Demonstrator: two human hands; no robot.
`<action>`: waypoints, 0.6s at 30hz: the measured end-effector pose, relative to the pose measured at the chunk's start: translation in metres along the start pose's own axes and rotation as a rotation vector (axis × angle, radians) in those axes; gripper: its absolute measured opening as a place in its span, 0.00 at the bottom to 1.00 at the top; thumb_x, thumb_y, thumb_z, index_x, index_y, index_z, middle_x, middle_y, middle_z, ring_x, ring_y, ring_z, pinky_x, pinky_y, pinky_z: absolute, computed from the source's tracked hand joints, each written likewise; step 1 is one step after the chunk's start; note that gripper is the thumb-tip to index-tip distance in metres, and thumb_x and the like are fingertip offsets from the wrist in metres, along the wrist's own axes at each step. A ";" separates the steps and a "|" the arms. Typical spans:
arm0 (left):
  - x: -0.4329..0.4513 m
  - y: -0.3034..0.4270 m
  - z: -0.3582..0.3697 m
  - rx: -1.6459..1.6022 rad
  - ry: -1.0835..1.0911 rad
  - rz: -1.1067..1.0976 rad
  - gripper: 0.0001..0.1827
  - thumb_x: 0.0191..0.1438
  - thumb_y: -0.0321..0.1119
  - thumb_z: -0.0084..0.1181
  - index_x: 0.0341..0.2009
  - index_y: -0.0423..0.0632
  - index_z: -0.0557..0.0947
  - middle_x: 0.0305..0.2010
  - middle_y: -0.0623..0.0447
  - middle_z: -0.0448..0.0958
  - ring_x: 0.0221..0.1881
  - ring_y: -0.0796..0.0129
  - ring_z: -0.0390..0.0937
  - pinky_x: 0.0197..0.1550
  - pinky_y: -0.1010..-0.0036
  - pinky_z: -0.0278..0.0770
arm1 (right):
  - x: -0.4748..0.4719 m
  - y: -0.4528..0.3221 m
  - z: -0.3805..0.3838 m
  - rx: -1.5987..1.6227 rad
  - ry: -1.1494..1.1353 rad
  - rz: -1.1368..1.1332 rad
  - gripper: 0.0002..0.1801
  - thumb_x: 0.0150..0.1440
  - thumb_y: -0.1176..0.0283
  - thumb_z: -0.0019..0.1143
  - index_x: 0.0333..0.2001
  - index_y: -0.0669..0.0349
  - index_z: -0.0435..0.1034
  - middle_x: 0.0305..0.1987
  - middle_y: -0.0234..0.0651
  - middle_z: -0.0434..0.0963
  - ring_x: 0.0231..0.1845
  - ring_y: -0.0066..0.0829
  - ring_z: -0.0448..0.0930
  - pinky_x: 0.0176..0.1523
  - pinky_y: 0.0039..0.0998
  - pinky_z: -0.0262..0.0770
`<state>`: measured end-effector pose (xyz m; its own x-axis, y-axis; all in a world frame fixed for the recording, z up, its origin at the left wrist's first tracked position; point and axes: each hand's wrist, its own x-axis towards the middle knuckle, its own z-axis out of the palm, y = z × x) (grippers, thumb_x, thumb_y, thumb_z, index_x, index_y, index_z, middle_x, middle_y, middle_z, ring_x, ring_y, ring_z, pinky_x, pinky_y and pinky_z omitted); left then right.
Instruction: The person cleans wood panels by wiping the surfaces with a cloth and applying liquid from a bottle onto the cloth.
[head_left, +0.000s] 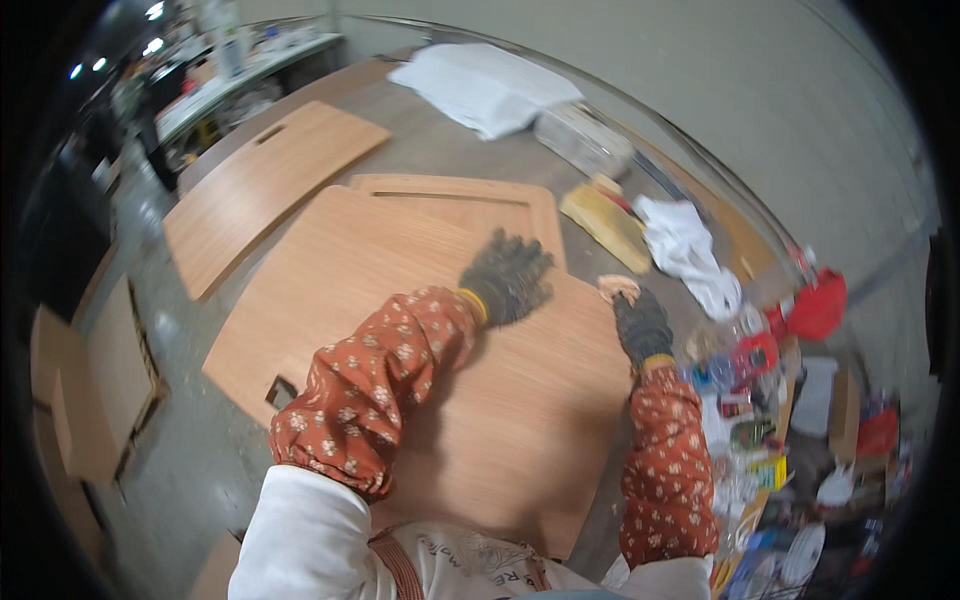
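In a dark work glove, my left hand (510, 279) rests flat on a large wood-grain panel (375, 277), fingers spread. The panel has rounded corners and a rectangular cutout near its left edge. My right hand (643, 324), also gloved, pinches a crumpled peach-coloured cloth (619, 288) by the panel's right edge. Beneath the far side of the big panel, a second wooden board (457, 187) with a long groove sticks out. Another wood-grain panel (277, 187), with a slot near its far edge, lies at the table's left.
White sheeting (487, 82), a plastic-wrapped block (585, 139), a yellow cloth (604, 225) and a white rag (686, 247) lie along the far right. Bottles and clutter (742, 367) crowd the right. Cardboard boxes (105, 390) stand on the left floor; a person (142, 112) is farther back.
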<state>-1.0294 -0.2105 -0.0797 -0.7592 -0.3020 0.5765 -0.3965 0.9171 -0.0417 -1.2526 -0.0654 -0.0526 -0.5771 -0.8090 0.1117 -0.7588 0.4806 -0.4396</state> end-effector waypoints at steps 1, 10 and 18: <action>-0.009 0.003 -0.008 0.026 0.025 0.043 0.23 0.55 0.50 0.48 0.50 0.48 0.75 0.55 0.43 0.69 0.55 0.47 0.66 0.62 0.50 0.54 | -0.003 0.005 0.005 -0.010 0.065 -0.018 0.29 0.56 0.51 0.48 0.52 0.65 0.66 0.51 0.53 0.73 0.53 0.52 0.73 0.56 0.43 0.67; -0.251 -0.125 -0.228 0.305 -0.358 -1.122 0.40 0.55 0.63 0.44 0.63 0.46 0.63 0.65 0.33 0.57 0.67 0.45 0.54 0.67 0.54 0.48 | -0.017 -0.038 -0.014 -0.224 -0.015 -0.234 0.24 0.55 0.61 0.51 0.55 0.57 0.65 0.52 0.48 0.73 0.55 0.48 0.72 0.57 0.43 0.65; -0.269 -0.120 -0.253 -0.110 -0.446 -1.180 0.33 0.54 0.64 0.47 0.26 0.40 0.74 0.24 0.34 0.73 0.29 0.39 0.73 0.33 0.53 0.70 | -0.005 -0.152 0.068 -0.151 0.079 -0.598 0.23 0.55 0.63 0.52 0.53 0.61 0.67 0.51 0.49 0.74 0.54 0.49 0.70 0.59 0.43 0.61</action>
<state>-0.6473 -0.1740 -0.0235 -0.0906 -0.9900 -0.1078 -0.9203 0.0418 0.3889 -1.1137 -0.1577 -0.0473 -0.0549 -0.9281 0.3682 -0.9886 -0.0012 -0.1504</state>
